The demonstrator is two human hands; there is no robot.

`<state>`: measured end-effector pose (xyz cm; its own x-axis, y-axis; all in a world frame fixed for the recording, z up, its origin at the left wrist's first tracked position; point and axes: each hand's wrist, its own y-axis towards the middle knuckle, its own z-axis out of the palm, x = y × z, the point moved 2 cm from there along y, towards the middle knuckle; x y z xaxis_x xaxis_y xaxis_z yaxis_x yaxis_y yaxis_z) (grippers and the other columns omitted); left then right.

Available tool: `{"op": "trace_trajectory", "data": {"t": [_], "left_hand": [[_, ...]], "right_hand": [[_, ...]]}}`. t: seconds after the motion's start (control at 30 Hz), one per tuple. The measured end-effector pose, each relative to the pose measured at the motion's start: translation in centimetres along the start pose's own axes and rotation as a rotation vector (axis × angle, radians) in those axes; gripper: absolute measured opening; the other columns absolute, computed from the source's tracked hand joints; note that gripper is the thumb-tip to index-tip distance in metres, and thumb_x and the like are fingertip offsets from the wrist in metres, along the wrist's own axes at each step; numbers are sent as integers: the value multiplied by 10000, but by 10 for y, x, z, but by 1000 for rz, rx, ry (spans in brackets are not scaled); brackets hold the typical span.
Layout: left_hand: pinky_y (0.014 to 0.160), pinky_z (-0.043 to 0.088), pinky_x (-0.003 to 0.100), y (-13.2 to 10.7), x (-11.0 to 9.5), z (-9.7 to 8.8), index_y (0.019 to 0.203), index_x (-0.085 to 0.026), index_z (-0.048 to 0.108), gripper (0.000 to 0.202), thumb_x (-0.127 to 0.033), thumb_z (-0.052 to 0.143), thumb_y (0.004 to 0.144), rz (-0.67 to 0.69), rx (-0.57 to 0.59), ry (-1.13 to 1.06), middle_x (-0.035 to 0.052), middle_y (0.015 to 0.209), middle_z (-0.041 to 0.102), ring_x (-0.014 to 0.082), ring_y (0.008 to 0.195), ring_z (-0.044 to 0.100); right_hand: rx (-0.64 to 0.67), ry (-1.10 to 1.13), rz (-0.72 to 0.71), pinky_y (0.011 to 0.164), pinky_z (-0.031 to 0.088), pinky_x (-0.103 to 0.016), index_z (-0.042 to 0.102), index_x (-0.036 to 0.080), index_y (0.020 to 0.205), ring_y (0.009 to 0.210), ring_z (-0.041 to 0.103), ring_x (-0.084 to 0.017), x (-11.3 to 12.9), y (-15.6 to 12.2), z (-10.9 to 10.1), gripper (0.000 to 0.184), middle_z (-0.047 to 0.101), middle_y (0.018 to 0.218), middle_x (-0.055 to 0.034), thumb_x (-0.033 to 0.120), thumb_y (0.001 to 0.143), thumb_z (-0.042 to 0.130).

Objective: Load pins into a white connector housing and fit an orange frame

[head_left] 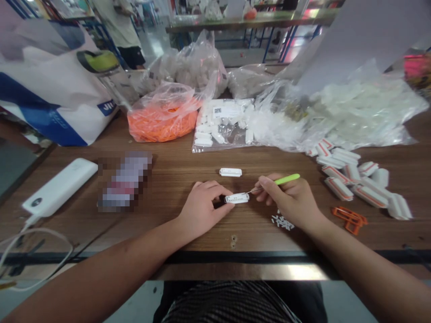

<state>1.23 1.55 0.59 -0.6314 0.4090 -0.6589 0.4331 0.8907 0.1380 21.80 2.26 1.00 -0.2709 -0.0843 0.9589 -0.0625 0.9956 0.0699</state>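
A person is sitting at a wooden tabletop [215, 237], working with both bare hands just in from its near edge. The left hand [204, 211] is clamped on one end of a small white plastic strip [236, 198], while the right hand [286, 199] is pinching a slim pick with a lime-green handle [286, 180], its thin metal tip reaching to the strip. The strip is small in view, so exactly where the tip meets it is hard to tell. A second white strip [230, 172] is lying just beyond the hands, and a scatter of tiny white pieces [282, 220] is sitting near the right hand.

To the right, a loose heap of white pieces with orange edges [350, 179] is lying beside an orange plastic frame [349, 220]. Far more parts are sitting bagged than loose. Along the far side, a clear bag [163, 119] is holding a mass of orange parts, a labelled clear bag [222, 121] is holding white strips, and a large bag [336, 112] is spilling translucent white parts. More cloudy bags [195, 63] are sitting behind them. On the left are a white power bank [59, 186] and a white-and-blue tote bag [50, 98].
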Motion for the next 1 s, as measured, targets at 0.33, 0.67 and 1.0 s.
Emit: {"op": "trace_trajectory", "data": {"t": [0.33,0.67,1.0], "left_hand": [[778,369,363,0,0,-1,907,-250,690,78,-255,680,830,-5,15,-10,-19,846,702,175,794,615],[783,379,363,0,1,0,893,-243,690,73,-253,693,820,-8,6,-3,-24,824,689,167,761,608],[791,382,364,0,0,0,886,-239,687,65,-255,690,822,-7,9,4,-16,836,698,174,776,616]], "right_hand": [[203,-367,-342,646,533,-307,691,231,764,660,672,-165,20,-10,-2,247,727,723,-18,309,935,530],[28,-186,-185,478,517,-260,702,217,704,515,641,-137,11,-6,-8,306,714,628,-26,388,915,561],[83,-133,-149,465,517,-238,712,187,737,503,640,-122,4,-5,-2,303,720,645,-30,393,910,573]]}}
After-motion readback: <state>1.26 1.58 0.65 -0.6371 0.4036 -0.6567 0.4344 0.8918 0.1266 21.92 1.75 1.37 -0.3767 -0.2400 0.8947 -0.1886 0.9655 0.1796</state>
